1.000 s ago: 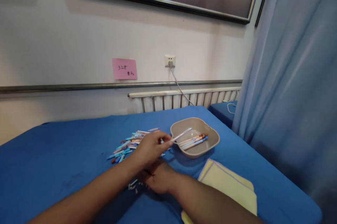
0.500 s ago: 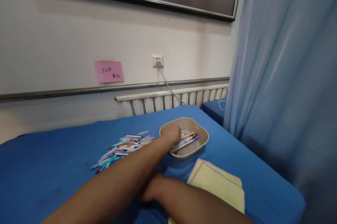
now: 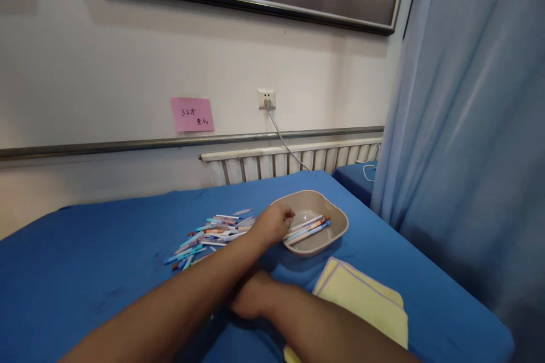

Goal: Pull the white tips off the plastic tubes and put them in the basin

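Observation:
My left hand (image 3: 276, 223) hangs over the left rim of a beige plastic basin (image 3: 339, 231), fingers loosely bent and slightly apart, with nothing visible in them. Several pens (image 3: 310, 229) lie side by side in the basin, some with brown or blue ends. To the left of the basin, a loose heap of pens (image 3: 208, 235) in blue, white and brown spreads over the blue sheet, partly covered by my left forearm. My right hand (image 3: 252, 295) is low at the front, passing beneath the left forearm; its fingers are hidden.
A folded yellow cloth with a purple edge (image 3: 366, 300) lies in front of the basin on the blue-covered surface (image 3: 106, 249). Behind are a white railing (image 3: 264, 153) and a plugged-in cord (image 3: 283, 138). A blue curtain (image 3: 460, 96) hangs at the right.
My left hand has drawn back and up from inside the basin to its left rim, its fingers loosened, leaving the pens there. The view has shifted slightly left. My right hand stays low.

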### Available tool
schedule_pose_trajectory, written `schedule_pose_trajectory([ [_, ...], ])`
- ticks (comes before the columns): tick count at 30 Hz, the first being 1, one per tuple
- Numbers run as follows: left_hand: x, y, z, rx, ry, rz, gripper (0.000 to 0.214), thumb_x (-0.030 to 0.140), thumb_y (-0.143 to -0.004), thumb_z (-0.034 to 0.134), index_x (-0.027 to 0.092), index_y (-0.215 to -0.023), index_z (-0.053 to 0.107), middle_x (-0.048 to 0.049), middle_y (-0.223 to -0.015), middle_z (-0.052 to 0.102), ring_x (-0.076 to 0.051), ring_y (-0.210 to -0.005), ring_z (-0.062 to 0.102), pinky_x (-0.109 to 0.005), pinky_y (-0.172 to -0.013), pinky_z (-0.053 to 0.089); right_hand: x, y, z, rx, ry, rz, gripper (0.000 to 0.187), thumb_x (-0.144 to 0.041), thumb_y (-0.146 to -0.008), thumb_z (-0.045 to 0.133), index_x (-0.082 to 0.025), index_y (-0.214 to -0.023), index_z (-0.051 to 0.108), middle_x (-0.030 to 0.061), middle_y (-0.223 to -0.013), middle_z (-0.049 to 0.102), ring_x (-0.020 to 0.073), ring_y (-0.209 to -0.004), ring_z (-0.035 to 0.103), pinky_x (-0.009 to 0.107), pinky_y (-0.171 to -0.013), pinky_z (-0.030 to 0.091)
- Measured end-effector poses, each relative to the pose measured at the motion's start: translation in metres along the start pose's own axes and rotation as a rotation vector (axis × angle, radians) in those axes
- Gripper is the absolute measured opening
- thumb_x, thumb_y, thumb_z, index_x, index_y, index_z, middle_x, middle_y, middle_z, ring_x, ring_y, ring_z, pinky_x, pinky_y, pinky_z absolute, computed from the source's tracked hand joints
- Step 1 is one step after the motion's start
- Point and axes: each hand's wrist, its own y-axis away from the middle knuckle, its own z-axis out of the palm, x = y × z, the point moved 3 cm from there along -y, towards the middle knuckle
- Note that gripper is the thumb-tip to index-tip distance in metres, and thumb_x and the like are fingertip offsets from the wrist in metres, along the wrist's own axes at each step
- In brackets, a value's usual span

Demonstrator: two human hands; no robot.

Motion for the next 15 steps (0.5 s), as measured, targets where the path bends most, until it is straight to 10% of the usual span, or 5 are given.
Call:
schedule_pose_trajectory([
  [4, -0.038, 0.077, -0.026, 0.285, 0.247, -0.019, 0.026, 0.030, -0.083, 0.047, 0.020, -0.099, 0.066, -0.0032, -0.101, 0.069, -0.019, -0.094, 0.062, -0.030, -0.086, 0.046, 0.004, 0.005, 0.001, 0.051, -0.123, 0.150, 0.028, -0.031, -0.085, 0.046, -0.021, -0.103, 0.065, 0.0036, -0.101, 0.069, 0.0216, -0.093, 0.061, 0.027, -0.072, 0.046],
  [9, -0.115, 0.176, -0.020, 0.437, 0.404, -0.396, 0.035, 0.044, -0.079, 0.049, 0.017, -0.093, 0.066, -0.0038, -0.086, 0.071, -0.022, -0.081, 0.065, -0.032, -0.073, 0.051, 0.012, 0.009, 0.010, 0.208, -0.328, 0.279, 0.022, -0.034, -0.086, 0.049, -0.020, -0.081, 0.064, -0.0013, -0.067, 0.065, 0.0121, -0.062, 0.057, 0.019, -0.056, 0.039],
  [15, -0.145, 0.205, -0.019, 0.442, 0.352, -0.410, 0.033, 0.043, -0.078, 0.050, 0.018, -0.093, 0.066, -0.0029, -0.090, 0.070, -0.021, -0.083, 0.064, -0.029, -0.075, 0.048, 0.032, 0.013, 0.012, 0.358, -0.475, 0.396, 0.016, -0.031, -0.082, 0.052, -0.019, -0.074, 0.059, -0.0045, -0.058, 0.053, 0.0097, -0.055, 0.047, 0.018, -0.049, 0.033],
])
